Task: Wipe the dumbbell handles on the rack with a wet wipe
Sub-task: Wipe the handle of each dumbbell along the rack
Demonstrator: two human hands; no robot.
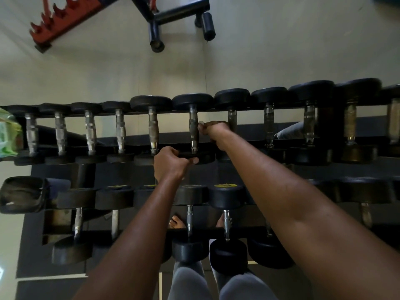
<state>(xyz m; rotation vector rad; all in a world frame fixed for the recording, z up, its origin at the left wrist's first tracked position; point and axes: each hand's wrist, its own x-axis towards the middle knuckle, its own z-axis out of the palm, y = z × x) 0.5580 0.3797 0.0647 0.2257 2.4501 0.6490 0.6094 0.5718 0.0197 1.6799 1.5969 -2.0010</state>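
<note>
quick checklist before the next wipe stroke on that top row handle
1. Wipe in hand: cannot tell; only a small pale bit shows at the right hand.
2. Right hand at a handle: ok, beside the sixth handle from the left.
3. Left hand steadying: ok, it grips that dumbbell's near head.
4. Dumbbell seated on the rack: ok, lying across both rails.
5. Neighbouring handles free of the hands: ok.
6. Handle already clean: cannot tell.
</note>
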